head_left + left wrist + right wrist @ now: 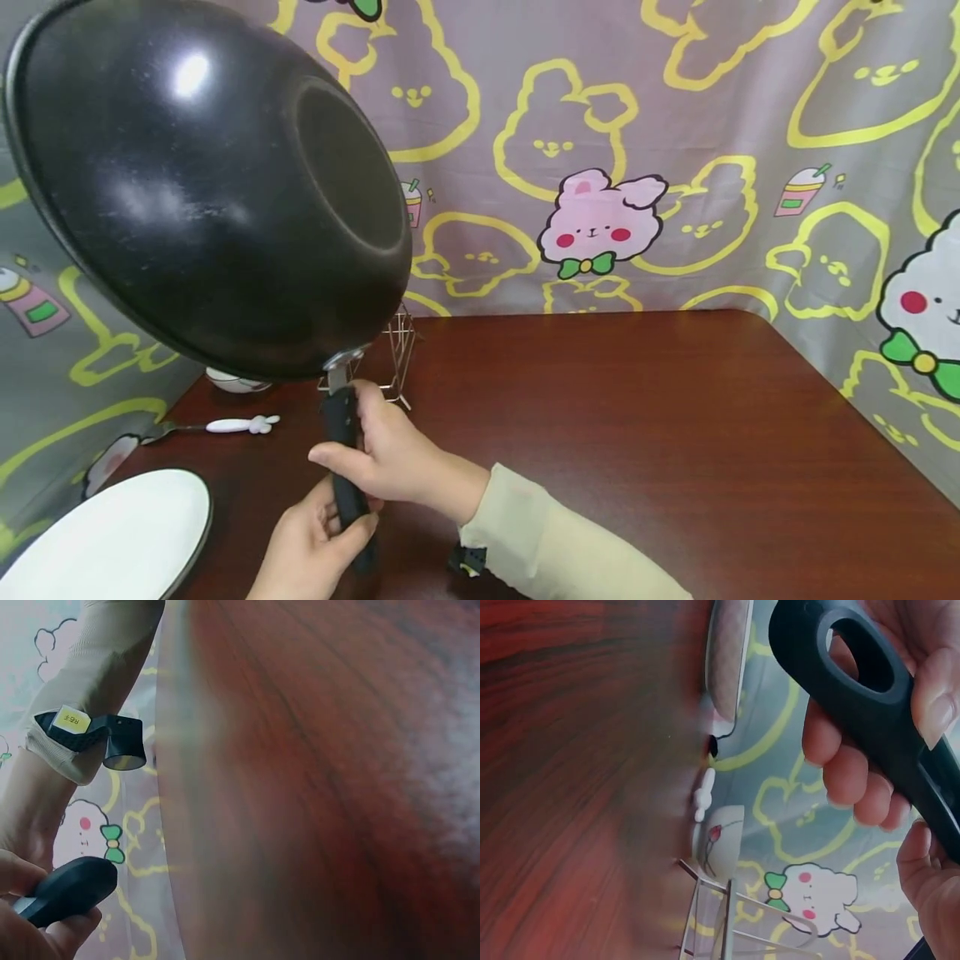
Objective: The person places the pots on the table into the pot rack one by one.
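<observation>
Holding the black wok (187, 208) up looks like the step in hand: it's raised at 10 o'clock in head view, underside toward the person. The right hand (401, 458) grips the handle (341, 417); the left hand (303, 537) grips it lower down. Next move likely needs both grips firm, wok clear of the white plate (127, 533) at 8.

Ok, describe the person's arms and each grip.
The right sleeve is beige, its cuff bearing a black strap with a yellow label and black device. The left grip and right grip are ungloved; no left sleeve shows.
</observation>
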The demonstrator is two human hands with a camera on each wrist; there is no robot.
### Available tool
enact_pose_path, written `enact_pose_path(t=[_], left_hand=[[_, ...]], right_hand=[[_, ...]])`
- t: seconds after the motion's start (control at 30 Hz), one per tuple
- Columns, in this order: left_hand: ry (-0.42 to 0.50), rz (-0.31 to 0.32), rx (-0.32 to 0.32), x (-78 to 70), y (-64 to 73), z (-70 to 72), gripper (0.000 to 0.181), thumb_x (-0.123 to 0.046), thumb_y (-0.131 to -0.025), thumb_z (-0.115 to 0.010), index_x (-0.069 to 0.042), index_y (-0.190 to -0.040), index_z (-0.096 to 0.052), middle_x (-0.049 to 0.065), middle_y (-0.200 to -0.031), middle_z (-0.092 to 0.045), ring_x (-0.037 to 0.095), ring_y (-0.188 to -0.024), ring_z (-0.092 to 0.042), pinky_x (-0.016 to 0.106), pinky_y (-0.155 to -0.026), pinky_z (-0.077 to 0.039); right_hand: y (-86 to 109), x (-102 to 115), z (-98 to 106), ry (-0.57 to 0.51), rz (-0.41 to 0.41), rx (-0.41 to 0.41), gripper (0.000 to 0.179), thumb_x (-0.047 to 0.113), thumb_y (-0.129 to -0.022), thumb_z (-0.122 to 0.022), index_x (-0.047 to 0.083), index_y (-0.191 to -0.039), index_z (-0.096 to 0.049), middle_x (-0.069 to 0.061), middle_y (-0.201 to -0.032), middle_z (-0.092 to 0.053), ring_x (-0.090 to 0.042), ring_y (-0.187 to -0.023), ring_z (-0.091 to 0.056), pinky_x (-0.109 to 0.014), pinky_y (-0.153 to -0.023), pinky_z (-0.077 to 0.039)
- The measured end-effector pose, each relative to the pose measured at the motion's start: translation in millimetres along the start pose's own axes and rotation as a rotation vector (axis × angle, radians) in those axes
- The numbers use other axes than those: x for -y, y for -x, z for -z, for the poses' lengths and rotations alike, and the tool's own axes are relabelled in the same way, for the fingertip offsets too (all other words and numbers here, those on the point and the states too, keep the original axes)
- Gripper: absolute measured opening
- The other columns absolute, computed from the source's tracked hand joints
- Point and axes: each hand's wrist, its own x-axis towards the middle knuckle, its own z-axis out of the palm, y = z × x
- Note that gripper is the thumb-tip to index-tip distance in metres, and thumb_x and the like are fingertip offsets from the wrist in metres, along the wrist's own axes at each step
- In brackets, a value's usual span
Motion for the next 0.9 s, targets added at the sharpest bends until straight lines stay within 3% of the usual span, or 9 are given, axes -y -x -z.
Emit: enact_pose_path(t=[0.23,0.5,0.9], left_hand=[[-0.005,0.023,-0.042,8.0,-2.0,4.2,0.03,0.001,-0.079,-0.066,0.002,-0.108,-0.059,0.01,-0.09,-0.07,0.009,-0.081,-0.067,0.027,-0.067,-0.055],[-0.072,0.019,-0.065,15.7,-6.5,7.2,0.034,-0.001,-0.078,-0.066,0.003,-0.112,-0.058,0.011,-0.093,-0.07,0.01,-0.082,-0.068,0.028,-0.07,-0.055],[-0.041,0.049,-0.038,27.1,-12.6,7.0,0.04,-0.002,-0.079,-0.065,0.005,-0.117,-0.055,0.014,-0.098,-0.069,0.017,-0.088,-0.068,0.027,-0.073,-0.054]], right_hand=[[-7.4,-3,-10,-0.019,-0.033,0.028,0.052,0.013,-0.083,-0.068,-0.003,-0.118,-0.033,-0.005,-0.07,-0.055,0.003,-0.054,-0.044,-0.008,-0.052,-0.039],[-12.7,-11,-22,0.032,-0.097,0.04,0.05,0.016,-0.084,-0.067,-0.004,-0.117,-0.036,-0.001,-0.075,-0.055,0.003,-0.059,-0.048,-0.007,-0.056,-0.04],[-15.3,-23,-33,0.037,-0.216,0.073,0.051,0.021,-0.085,-0.067,-0.003,-0.119,-0.036,0.0,-0.077,-0.057,0.003,-0.06,-0.05,-0.008,-0.058,-0.041]])
